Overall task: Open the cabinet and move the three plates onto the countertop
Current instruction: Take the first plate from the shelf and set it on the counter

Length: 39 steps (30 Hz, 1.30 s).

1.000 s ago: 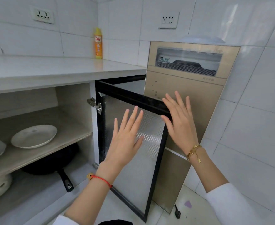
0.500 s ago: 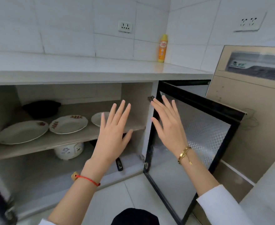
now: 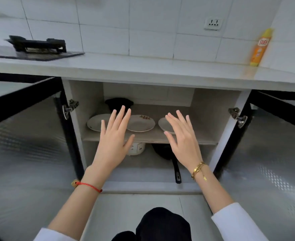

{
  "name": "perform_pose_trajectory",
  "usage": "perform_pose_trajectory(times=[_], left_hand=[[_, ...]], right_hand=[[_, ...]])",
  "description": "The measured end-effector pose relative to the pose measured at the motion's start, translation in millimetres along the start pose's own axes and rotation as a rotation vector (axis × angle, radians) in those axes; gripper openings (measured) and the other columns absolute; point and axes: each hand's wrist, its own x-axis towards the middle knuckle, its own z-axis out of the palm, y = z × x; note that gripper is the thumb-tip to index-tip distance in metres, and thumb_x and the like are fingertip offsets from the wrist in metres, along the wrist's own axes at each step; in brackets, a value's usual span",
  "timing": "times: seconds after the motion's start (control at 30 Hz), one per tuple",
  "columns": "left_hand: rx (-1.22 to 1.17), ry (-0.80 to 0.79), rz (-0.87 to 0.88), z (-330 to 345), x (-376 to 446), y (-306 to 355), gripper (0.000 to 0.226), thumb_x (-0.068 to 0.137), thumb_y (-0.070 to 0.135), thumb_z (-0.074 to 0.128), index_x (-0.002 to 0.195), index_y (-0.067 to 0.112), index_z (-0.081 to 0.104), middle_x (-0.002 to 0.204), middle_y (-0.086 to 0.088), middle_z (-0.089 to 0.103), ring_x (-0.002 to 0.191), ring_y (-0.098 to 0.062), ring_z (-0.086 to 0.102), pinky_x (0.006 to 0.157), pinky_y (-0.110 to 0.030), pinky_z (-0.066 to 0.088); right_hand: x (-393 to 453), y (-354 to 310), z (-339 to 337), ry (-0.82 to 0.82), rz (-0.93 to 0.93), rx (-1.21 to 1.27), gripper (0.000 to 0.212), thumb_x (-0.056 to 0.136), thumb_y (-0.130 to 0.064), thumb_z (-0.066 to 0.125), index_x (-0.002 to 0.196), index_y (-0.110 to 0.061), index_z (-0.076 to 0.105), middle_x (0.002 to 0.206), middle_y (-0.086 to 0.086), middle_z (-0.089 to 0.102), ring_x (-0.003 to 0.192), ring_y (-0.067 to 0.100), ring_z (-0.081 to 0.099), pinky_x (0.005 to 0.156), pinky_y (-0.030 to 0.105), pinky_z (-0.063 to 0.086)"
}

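Observation:
The cabinet under the countertop [image 3: 143, 70] stands open, both doors swung wide: left door [image 3: 26, 136], right door [image 3: 273, 145]. Three white plates lie side by side on the cabinet's shelf [image 3: 152, 137]: a left plate [image 3: 95, 121], a middle plate [image 3: 141, 123] with a red pattern, and a right plate [image 3: 163, 125]. My left hand [image 3: 114, 136] is spread flat in front of the left and middle plates, partly hiding them. My right hand [image 3: 182, 136] is spread too and covers most of the right plate. Neither hand touches a plate or holds anything.
A black object [image 3: 119, 102] sits behind the plates. Below the shelf are a white pot [image 3: 137, 148] and a black pan [image 3: 167, 153] with its handle pointing out. On the countertop stand a gas hob [image 3: 37, 46] at the left and an orange bottle [image 3: 260, 47] at the right.
The view has swung left from the right door to face the cabinet squarely. Both hands moved away from the door and now hover before the shelf with the plates.

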Motion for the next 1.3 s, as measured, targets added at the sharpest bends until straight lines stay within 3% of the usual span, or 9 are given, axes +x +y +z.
perform_pose_trajectory(times=[0.33, 0.5, 0.7, 0.87, 1.07, 1.2, 1.3], left_hand=[[0.054, 0.043, -0.189, 7, 10, -72, 0.071, 0.096, 0.028, 0.056, 0.156, 0.018, 0.018, 0.163, -0.001, 0.016, 0.151, -0.023, 0.013, 0.12, -0.051, 0.021], [0.106, 0.054, -0.271, 27, 19, -114, 0.067, 0.097, 0.029, 0.055, 0.154, 0.012, 0.023, 0.159, -0.008, 0.026, 0.147, -0.024, 0.026, 0.12, -0.041, 0.026], [0.086, -0.001, -0.412, 63, 41, -159, 0.064, 0.098, 0.028, 0.052, 0.153, 0.009, 0.025, 0.156, -0.01, 0.03, 0.144, -0.026, 0.031, 0.116, -0.039, 0.032], [0.078, -0.085, -0.518, 93, 67, -192, 0.06, 0.098, 0.026, 0.051, 0.148, 0.002, 0.03, 0.151, -0.016, 0.035, 0.135, -0.032, 0.04, 0.108, -0.041, 0.038], [0.033, -0.144, -0.683, 126, 95, -226, 0.046, 0.097, 0.019, 0.05, 0.137, -0.002, 0.041, 0.13, -0.024, 0.049, 0.121, -0.039, 0.047, 0.101, -0.047, 0.042], [0.045, -0.159, -0.785, 143, 104, -245, 0.035, 0.097, 0.022, 0.049, 0.124, 0.0, 0.053, 0.121, -0.025, 0.055, 0.111, -0.041, 0.054, 0.089, -0.043, 0.046], [0.027, -0.14, -0.84, 151, 108, -255, 0.035, 0.097, 0.023, 0.049, 0.121, -0.001, 0.055, 0.119, -0.027, 0.057, 0.109, -0.043, 0.057, 0.086, -0.043, 0.048]], right_hand=[[46, -7, 93, -0.124, -0.02, 0.137, 0.046, 0.099, -0.028, 0.051, 0.142, -0.014, 0.044, 0.147, -0.001, 0.047, 0.147, 0.017, 0.027, 0.124, 0.037, 0.011], [68, -4, 150, -0.202, 0.008, 0.168, 0.045, 0.098, -0.027, 0.052, 0.139, -0.012, 0.048, 0.144, 0.004, 0.051, 0.143, 0.022, 0.034, 0.122, 0.034, 0.015], [84, -4, 216, -0.273, 0.103, 0.212, 0.039, 0.098, -0.028, 0.051, 0.131, -0.008, 0.052, 0.128, 0.01, 0.061, 0.121, 0.025, 0.054, 0.103, 0.036, 0.041], [95, -8, 264, -0.374, 0.171, 0.229, 0.037, 0.099, -0.027, 0.05, 0.128, -0.005, 0.055, 0.123, 0.014, 0.063, 0.114, 0.029, 0.058, 0.097, 0.037, 0.045], [112, -7, 307, -0.465, 0.274, 0.175, 0.034, 0.102, -0.024, 0.042, 0.119, -0.003, 0.061, 0.116, 0.017, 0.065, 0.105, 0.031, 0.061, 0.09, 0.036, 0.05], [123, -5, 327, -0.529, 0.377, 0.139, 0.037, 0.103, -0.028, 0.037, 0.104, -0.003, 0.064, 0.1, 0.017, 0.069, 0.09, 0.031, 0.067, 0.074, 0.034, 0.052], [129, -6, 339, -0.573, 0.45, 0.136, 0.038, 0.103, -0.027, 0.037, 0.101, -0.001, 0.065, 0.098, 0.02, 0.07, 0.089, 0.036, 0.068, 0.072, 0.039, 0.055]])
